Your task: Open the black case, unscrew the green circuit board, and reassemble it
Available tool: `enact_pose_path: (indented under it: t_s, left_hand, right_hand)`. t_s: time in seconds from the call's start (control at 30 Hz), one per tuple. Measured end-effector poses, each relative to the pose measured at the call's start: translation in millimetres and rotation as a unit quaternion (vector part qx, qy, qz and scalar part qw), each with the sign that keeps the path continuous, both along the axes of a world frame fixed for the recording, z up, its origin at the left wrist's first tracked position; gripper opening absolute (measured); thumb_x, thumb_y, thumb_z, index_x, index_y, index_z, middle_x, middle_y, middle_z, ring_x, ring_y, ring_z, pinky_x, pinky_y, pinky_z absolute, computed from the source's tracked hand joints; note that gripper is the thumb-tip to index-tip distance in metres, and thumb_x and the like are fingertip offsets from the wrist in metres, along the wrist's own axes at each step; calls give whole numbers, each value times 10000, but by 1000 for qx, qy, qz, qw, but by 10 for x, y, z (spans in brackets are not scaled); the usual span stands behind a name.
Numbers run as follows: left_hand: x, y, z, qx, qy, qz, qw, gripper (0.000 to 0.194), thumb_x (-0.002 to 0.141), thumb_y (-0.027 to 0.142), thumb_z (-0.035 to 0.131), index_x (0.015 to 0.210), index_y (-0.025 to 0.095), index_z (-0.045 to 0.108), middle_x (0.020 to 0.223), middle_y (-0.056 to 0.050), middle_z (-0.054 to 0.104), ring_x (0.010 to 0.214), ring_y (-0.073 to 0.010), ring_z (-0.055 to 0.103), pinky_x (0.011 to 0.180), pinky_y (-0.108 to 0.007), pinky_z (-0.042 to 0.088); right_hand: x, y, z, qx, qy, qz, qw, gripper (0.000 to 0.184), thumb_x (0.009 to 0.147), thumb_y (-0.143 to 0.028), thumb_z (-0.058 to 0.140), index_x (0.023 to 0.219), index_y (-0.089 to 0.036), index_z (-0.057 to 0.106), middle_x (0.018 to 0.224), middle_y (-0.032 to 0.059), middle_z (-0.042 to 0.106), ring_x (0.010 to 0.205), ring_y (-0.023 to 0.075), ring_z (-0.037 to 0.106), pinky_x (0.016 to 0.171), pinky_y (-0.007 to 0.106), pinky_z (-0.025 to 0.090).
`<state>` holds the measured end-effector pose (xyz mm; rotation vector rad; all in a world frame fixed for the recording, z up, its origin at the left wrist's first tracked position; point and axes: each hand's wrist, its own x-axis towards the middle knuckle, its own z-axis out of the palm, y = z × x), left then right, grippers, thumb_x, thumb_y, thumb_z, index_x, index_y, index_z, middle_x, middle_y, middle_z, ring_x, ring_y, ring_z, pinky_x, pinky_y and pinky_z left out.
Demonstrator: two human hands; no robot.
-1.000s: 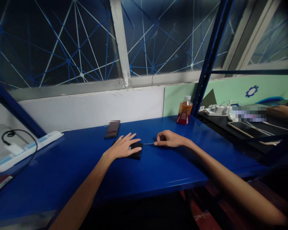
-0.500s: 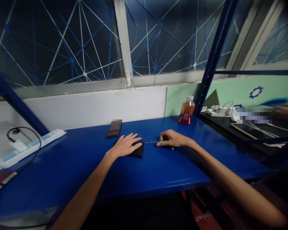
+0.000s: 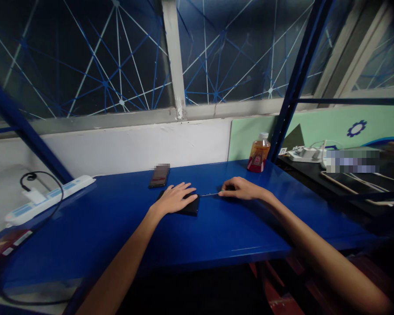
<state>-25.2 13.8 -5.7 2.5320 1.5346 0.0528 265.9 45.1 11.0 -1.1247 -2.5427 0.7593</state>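
Observation:
My left hand (image 3: pixel 177 197) lies flat with its fingers spread over a flat black rectangular object (image 3: pixel 188 209) on the blue table (image 3: pixel 197 240); the hand covers most of it. To its right, the thumb and fingertips of my right hand (image 3: pixel 238 188) pinch one end of a thin metal rod (image 3: pixel 209 194). The rod runs level toward the right edge of the black object; I cannot tell whether it touches. Tiny specks show beside the rod, too small to name.
A smartphone (image 3: pixel 159 176) lies behind my left hand. A drink bottle (image 3: pixel 259 153) stands at the back right. On the left are a white power strip (image 3: pixel 52 199) with a black cable and a red box (image 3: pixel 11 245). Cables and devices cover a black side table (image 3: pixel 341 188).
The view has shifted slightly. A green bit that showed at my right fingertips is now hidden, and those fingers look more tightly curled. My left hand stays on the black object.

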Motion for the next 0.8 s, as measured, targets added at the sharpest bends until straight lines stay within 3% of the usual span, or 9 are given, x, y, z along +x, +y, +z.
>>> enact_pose_path:
  t_s: [0.1, 0.37, 0.6, 0.8]
  left_hand:
    - [4, 5, -11, -8, -1, 7, 1000, 666, 885, 718, 137, 1414, 377, 355, 1547, -7, 231, 1415, -323, 181, 1085, -605, 154]
    - [23, 6, -27, -16, -7, 24, 1000, 695, 870, 734, 109, 1413, 376, 356, 1551, -28, 217, 1418, -348, 155, 1062, -657, 130]
    - [25, 22, -28, -22, -12, 28, 999, 703, 869, 734, 101, 1415, 372, 357, 1549, -35, 221, 1416, -348, 161, 1059, -657, 137]
    - [5, 31, -21, -28, -10, 25, 999, 701, 873, 730, 109, 1420, 365, 351, 1551, -27, 214, 1419, -331, 166, 1082, -617, 141]
  right_hand:
    - [10, 17, -15, 8, -6, -12, 1000, 462, 781, -601, 578, 738, -147, 653, 621, 8, 560, 551, 110, 418, 518, 256, 280]
    - [-30, 2, -80, -3, -12, 0, 1000, 397, 715, -532, 683, 832, -173, 558, 624, -29, 528, 540, 107, 435, 518, 239, 285]
    - [-36, -4, -50, 16, 7, -7, 1000, 457, 881, -569, 437, 821, -159, 628, 658, 13, 587, 561, 119, 461, 536, 254, 290]
    - [5, 51, -82, 12, -23, -7, 1000, 506, 763, -644, 560, 698, -147, 627, 592, -19, 525, 537, 103, 394, 521, 251, 260]
